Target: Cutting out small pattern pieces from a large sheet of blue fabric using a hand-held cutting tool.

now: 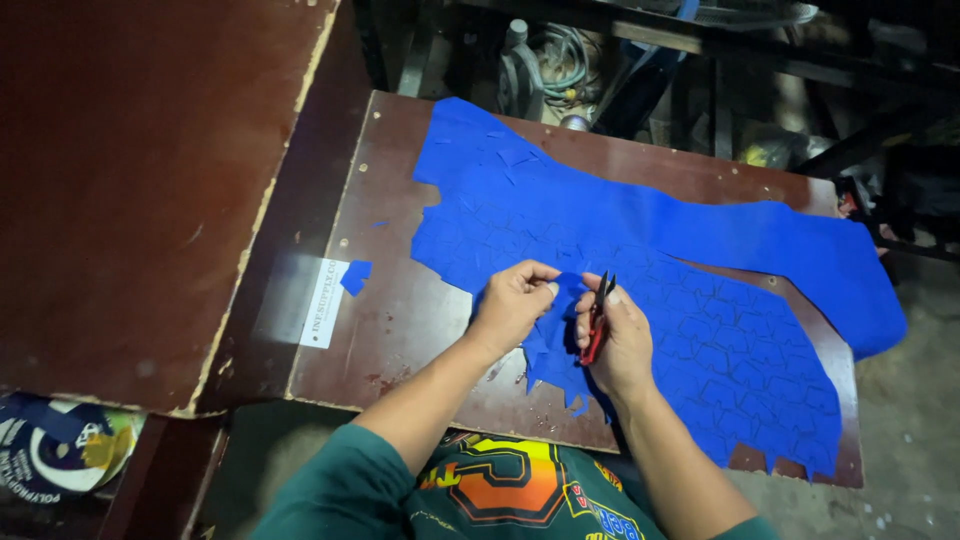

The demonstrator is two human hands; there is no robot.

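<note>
- A large sheet of bright blue material (640, 250) lies spread across a dark brown work board (400, 310), reaching from the board's far left corner to past its right edge. Its surface is scored with a repeated pattern of small cut shapes, and its near edge is ragged where pieces are gone.
- The left hand (512, 305) pinches a fold of the sheet's near edge between thumb and fingertips, lifting it slightly off the board.
- The right hand (618, 340) is curled around small red-handled snips (598, 318), held upright, with the dark blades pointing up beside the pinched blue edge. The fingers are pressed together around the handle.
- Both forearms come in from the bottom; green sleeves and a green shirt with an orange and yellow print fill the lower edge.
- A small loose blue scrap (355, 276) lies on the board to the left, well apart from the hands, touching a white label (325, 302).
- A second, larger brown board (140, 180) overlaps from the left.
- Behind the board, dark metal framing and a coil of pale cable (560, 60) sit in shadow and are hard to make out.
- The blade tips are too small to tell whether they are parted or touch the material.
</note>
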